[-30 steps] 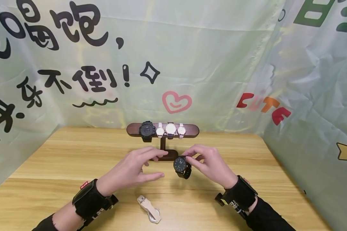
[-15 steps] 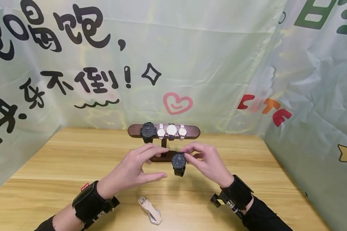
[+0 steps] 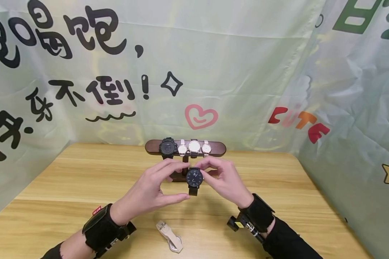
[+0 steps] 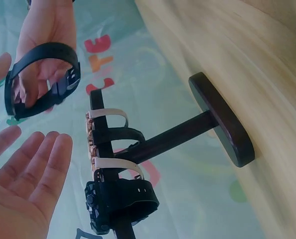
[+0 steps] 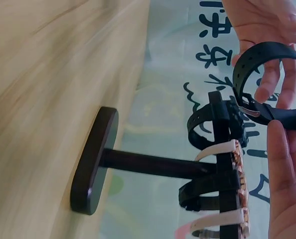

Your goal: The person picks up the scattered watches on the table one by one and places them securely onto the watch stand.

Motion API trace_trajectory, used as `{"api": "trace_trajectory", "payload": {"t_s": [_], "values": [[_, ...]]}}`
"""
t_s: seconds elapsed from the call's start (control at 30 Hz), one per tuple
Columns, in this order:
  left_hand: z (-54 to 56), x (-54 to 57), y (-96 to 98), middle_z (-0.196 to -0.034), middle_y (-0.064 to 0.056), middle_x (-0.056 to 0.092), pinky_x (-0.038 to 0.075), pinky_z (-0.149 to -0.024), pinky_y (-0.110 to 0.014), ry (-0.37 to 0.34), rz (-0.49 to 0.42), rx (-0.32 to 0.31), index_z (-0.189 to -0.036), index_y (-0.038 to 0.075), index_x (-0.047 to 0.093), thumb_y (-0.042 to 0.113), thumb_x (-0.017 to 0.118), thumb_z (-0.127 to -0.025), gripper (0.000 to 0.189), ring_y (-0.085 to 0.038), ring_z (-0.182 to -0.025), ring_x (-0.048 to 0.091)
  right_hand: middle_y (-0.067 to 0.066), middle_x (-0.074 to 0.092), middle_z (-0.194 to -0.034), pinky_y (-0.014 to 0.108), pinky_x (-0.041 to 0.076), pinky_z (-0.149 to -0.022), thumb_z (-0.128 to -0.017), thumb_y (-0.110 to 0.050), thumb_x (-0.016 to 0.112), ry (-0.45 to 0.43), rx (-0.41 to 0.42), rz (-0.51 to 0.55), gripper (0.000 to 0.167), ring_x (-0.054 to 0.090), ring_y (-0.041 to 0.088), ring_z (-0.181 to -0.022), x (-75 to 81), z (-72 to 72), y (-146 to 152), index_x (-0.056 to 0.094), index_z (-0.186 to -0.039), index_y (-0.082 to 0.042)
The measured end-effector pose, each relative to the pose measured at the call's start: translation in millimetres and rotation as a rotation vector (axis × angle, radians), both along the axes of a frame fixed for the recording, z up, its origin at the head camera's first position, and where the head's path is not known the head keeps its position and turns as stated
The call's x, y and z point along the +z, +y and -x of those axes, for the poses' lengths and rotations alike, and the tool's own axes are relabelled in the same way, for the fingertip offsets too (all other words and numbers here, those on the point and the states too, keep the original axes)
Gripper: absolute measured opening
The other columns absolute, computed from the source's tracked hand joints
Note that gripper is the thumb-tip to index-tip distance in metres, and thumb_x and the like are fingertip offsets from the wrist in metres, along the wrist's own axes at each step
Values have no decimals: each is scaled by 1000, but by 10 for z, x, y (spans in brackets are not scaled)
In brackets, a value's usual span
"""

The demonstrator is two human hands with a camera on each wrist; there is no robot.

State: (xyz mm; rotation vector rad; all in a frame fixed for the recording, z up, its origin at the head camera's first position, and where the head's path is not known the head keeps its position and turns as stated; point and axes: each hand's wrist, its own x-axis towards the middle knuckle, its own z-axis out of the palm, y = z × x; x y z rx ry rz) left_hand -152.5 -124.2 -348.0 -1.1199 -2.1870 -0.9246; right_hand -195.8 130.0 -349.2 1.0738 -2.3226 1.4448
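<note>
A black wristwatch (image 3: 194,177) with a round dark dial hangs in front of the stand's base, its strap buckled into a loop. My right hand (image 3: 225,178) pinches it near the top of the case between thumb and fingers. On its other side, my left hand (image 3: 150,185) is spread, thumb and fingertips close to the strap. The left wrist view shows those left fingers (image 4: 53,164) straight, apart from the strap loop (image 4: 51,49). Behind is a dark wooden watch stand (image 3: 218,148) carrying a chunky black watch (image 3: 167,146) and several slimmer ones.
A pale-strapped watch (image 3: 168,235) lies on the wooden table (image 3: 84,180) near its front. Behind the stand hangs a printed cloth backdrop (image 3: 246,72), which continues along the right side of the table.
My right hand has carried the black watch left toward my left hand, and its dial now faces me more squarely. My left hand has barely moved.
</note>
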Motion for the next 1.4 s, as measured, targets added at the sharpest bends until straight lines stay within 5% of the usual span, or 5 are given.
{"api": "trace_trajectory", "payload": {"t_s": [0.7,1.4], "values": [[-16,20,4,-122,0,71,63,-81,-18,11,-45,6,-143,12,66,23,95,-84,67,-10,-105,68,11,81,-102,32,69,-79,-97,2,74,15,52,90,11,75,7,-91,16,-22,-242,76,-106,-5],[6,7,-16,-123,-3,73,65,-79,-22,-42,-52,13,-135,10,69,7,95,-80,61,-15,-105,71,7,78,-110,31,69,-83,-96,2,75,49,43,27,18,76,15,-101,-14,28,-215,77,-110,-9]]}}
